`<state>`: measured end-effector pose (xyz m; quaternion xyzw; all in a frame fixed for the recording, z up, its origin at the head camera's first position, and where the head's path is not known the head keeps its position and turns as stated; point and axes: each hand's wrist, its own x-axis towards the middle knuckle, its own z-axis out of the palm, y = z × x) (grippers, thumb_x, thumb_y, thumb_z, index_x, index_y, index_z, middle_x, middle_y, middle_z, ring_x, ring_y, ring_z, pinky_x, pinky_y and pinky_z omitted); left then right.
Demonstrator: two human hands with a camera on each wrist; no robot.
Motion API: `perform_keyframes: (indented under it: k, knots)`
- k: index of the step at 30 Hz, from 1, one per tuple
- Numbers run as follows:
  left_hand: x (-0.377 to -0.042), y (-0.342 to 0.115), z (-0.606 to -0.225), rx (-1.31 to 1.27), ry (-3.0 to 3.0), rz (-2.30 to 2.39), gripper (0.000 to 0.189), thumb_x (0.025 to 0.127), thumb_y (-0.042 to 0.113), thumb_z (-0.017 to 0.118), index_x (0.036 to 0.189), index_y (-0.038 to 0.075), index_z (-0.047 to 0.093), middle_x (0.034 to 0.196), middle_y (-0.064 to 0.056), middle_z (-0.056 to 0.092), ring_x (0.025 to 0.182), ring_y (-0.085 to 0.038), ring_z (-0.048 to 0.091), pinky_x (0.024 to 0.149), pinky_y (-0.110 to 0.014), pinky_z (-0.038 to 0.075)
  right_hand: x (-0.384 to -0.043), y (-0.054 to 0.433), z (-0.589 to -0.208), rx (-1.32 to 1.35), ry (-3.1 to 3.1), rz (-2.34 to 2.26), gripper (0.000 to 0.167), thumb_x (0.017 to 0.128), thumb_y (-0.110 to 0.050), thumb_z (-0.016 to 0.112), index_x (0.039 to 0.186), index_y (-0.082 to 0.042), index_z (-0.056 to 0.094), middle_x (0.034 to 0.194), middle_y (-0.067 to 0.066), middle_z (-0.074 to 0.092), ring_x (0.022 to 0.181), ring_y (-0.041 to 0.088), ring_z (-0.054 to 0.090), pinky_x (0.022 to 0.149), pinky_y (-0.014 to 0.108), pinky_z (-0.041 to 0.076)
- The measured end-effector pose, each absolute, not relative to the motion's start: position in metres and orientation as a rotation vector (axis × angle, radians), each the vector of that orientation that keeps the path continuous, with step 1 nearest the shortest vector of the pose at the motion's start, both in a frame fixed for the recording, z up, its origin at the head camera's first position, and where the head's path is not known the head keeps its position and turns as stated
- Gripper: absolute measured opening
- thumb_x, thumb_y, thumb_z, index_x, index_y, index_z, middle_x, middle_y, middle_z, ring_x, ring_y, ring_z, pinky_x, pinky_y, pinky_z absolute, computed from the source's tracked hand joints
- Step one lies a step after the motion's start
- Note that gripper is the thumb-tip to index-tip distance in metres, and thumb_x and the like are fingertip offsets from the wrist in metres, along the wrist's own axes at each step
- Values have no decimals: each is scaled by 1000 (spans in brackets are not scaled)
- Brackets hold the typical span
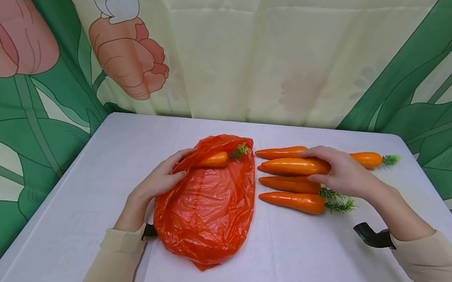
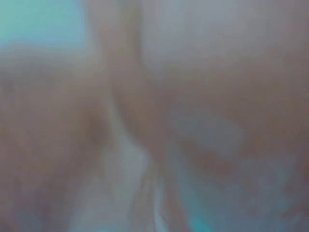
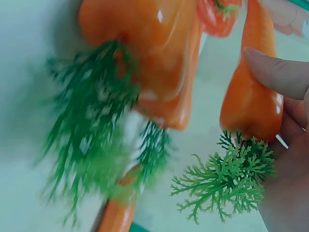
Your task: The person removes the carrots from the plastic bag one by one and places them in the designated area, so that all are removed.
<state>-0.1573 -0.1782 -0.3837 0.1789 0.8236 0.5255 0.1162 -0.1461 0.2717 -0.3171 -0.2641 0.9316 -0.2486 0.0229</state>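
My left hand (image 1: 162, 176) grips the left edge of a red plastic bag (image 1: 210, 212) lying on the table. Inside the bag's far end is a carrot (image 1: 214, 159) with its leafy green top (image 1: 241, 151) toward the right. My right hand (image 1: 343, 170) pinches an orange carrot (image 1: 293, 166) between thumb and fingers. In the right wrist view, the thumb lies along this carrot (image 3: 251, 101), and its feathery leaves (image 3: 227, 179) hang beside the palm. The left wrist view is too blurred to show detail.
Two more carrots, a middle one (image 1: 289, 183) and a nearest one (image 1: 293, 202), lie in the row right of the bag. Behind them is another carrot (image 1: 281, 152), and one (image 1: 367, 159) lies farther right. A white cloth covers the table (image 1: 300, 255); a printed curtain (image 1: 253, 61) hangs behind.
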Motion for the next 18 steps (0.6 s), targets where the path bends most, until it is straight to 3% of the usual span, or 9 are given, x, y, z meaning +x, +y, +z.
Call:
perform_keyframes:
  k: [4, 8, 18]
  knots:
    - [-157, -178, -383, 528, 2415, 1539, 61, 98, -2, 51, 154, 18, 39, 152, -7, 44, 132, -33, 45, 100, -57, 47, -146, 285, -318, -839, 2919, -751, 51, 82, -2, 81, 129, -8, 62, 123, 7, 64, 104, 23, 60, 87, 33, 53]
    - [-156, -178, -382, 519, 2406, 1545, 62, 98, -2, 51, 154, 19, 39, 151, -6, 44, 132, -32, 45, 99, -56, 48, -148, 298, -321, -893, 2946, -757, 52, 80, -1, 83, 127, -9, 63, 120, 5, 65, 100, 19, 60, 83, 15, 48]
    - [-156, -178, -382, 512, 2408, 1544, 62, 97, -1, 51, 154, 20, 39, 151, -6, 44, 131, -31, 46, 99, -55, 48, -145, 327, -328, -876, 3043, -659, 53, 77, -3, 86, 125, -11, 65, 116, 2, 66, 91, 8, 56, 79, 12, 45]
